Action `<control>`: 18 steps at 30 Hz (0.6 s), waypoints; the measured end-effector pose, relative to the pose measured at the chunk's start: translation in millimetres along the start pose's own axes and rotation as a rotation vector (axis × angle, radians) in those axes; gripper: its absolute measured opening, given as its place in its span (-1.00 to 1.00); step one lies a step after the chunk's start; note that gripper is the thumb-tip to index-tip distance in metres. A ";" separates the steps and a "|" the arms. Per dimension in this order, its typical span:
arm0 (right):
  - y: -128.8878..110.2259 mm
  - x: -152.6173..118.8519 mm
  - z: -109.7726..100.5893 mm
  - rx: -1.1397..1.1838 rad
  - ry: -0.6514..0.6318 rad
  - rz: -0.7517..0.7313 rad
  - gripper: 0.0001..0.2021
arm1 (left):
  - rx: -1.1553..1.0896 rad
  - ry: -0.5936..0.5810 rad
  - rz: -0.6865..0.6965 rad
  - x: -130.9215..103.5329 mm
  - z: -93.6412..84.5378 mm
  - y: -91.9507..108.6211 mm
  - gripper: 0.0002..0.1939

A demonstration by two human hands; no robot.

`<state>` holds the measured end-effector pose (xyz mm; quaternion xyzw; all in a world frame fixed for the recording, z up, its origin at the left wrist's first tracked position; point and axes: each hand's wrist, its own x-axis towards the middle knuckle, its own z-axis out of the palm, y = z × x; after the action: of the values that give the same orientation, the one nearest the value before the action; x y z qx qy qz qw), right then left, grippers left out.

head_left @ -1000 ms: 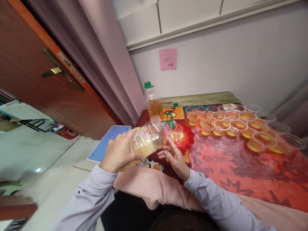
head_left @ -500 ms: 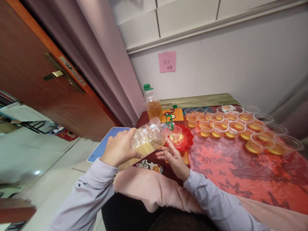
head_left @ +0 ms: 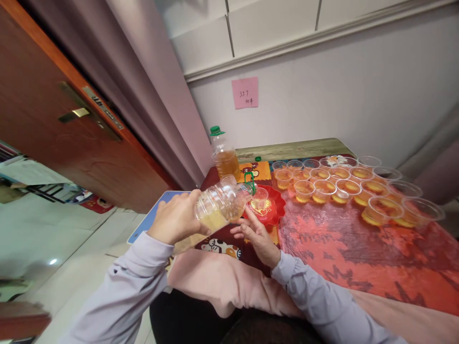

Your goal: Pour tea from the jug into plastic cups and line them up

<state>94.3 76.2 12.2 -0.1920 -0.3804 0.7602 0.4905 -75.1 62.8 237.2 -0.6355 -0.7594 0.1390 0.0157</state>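
Observation:
My left hand point(head_left: 175, 217) is wrapped around a clear plastic bottle point(head_left: 217, 203) holding some yellow liquid. The bottle lies tilted, its mouth turned right toward a small clear plastic cup point(head_left: 260, 195). That cup stands on a red scalloped plate point(head_left: 278, 212) with a gold heart pattern. A green handle ring point(head_left: 249, 181) sits at the bottle's neck. Just below the neck is my right hand point(head_left: 261, 241), its fingers stretched out; whether a fingertip touches the bottle I cannot tell. How much liquid is in the cup is unclear.
Rows of clear cups point(head_left: 324, 188) with amber liquid stand on the table's right side, over a red plastic-covered cloth point(head_left: 322, 248). Behind the plate is a green-capped bottle point(head_left: 225, 162) of amber liquid, near a loose green cap point(head_left: 257, 158). A wooden door point(head_left: 43, 119) is at left.
The view has shifted slightly, so everything appears a little further left. Both hands and the tilted bottle keep nearly the same pose over the plate.

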 end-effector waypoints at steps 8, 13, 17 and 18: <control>-1.8 1.1 -0.4 0.019 0.014 0.000 -0.07 | 0.020 -0.023 0.003 6.1 -2.7 2.7 -0.14; -1.5 1.6 -1.1 0.023 0.025 0.020 -0.07 | -0.006 -0.003 0.017 7.9 -1.3 1.1 -0.23; -1.4 2.4 -1.4 0.015 0.031 0.013 -0.03 | -0.003 -0.017 0.003 6.7 -3.9 6.1 -0.26; -1.6 2.6 -1.3 0.015 0.030 0.012 -0.03 | 0.002 -0.025 -0.001 6.4 -4.9 7.6 -0.26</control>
<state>95.0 79.3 12.9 -0.2020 -0.3662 0.7630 0.4929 -68.1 71.1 239.2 -0.6332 -0.7598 0.1477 0.0072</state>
